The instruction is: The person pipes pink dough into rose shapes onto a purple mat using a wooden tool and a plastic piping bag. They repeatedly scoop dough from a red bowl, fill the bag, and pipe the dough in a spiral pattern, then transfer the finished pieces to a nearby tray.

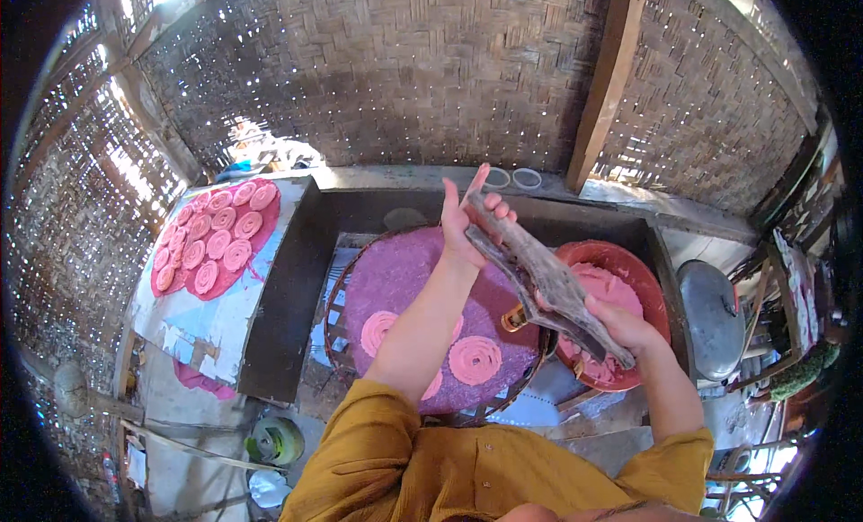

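Between my hands is a long, weathered wooden press [548, 275], made of two pieces lying side by side, held slantwise. A short brass-coloured cylinder [513, 319] shows beside it. My left hand [472, 221] is at the far end, some fingers curled round the wood while others point up. My right hand [625, 326] grips the near right end. Below lies a round tray covered in purple cloth [395, 270]. Pink coiled dough swirls [475, 360] rest on its near part, some hidden by my left forearm. Under the press's right end, a red basin [659, 297] holds pink dough [611, 287].
On the left, a raised board [202, 329] carries a pink cloth with several pink swirls [217, 243]. A lidded metal pot [710, 320] stands right of the basin. A green gas cylinder [274, 441] is at the lower left. Woven bamboo walls [404, 73] enclose the far side.
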`<state>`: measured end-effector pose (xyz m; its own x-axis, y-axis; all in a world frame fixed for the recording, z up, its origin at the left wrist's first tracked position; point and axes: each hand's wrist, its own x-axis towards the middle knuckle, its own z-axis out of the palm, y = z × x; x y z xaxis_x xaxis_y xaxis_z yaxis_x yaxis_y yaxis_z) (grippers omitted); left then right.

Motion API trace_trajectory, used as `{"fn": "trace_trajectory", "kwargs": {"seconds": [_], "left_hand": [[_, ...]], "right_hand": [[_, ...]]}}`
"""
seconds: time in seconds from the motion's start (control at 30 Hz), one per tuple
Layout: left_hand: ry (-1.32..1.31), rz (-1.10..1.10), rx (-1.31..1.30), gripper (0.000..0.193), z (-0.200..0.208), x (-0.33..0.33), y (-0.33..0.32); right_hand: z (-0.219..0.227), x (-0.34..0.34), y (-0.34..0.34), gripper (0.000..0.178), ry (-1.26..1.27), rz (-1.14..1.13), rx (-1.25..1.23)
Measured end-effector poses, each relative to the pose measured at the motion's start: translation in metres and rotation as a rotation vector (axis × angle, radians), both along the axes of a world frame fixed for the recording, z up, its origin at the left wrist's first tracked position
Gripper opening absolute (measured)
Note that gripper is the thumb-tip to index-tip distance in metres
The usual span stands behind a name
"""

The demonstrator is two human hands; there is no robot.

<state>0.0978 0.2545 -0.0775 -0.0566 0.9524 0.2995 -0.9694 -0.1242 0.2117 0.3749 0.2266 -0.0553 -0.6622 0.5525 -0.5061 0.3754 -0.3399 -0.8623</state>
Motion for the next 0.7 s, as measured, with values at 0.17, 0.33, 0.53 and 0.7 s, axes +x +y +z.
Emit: {"fn": "trace_trajectory", "kwargs": {"seconds": [0.17,0.33,0.53,0.7], "left_hand": [[-0.013,0.045,0.009,0.064,-0.02,-0.013,0.002],[0.002,0.069,-0.038,0.046,-0.018,-0.015,-0.008],[-0.039,0.075,0.07,0.038,0.01,-0.013,-0.012],[-0.012,0.072,0.059,0.035,0.016,-0.01,-0.033]], "right_hand": [[0.007,-0.016,0.001,0.055,-0.183,0.082,0.176],[0.011,-0.013,-0.003,0.056,-0.242,0.165,0.238],[0.012,-0.004,0.003,0.054,-0.166,0.102,0.499],[0.031,-0.002,-0.013,0.051,-0.178,0.163,0.392]]}}
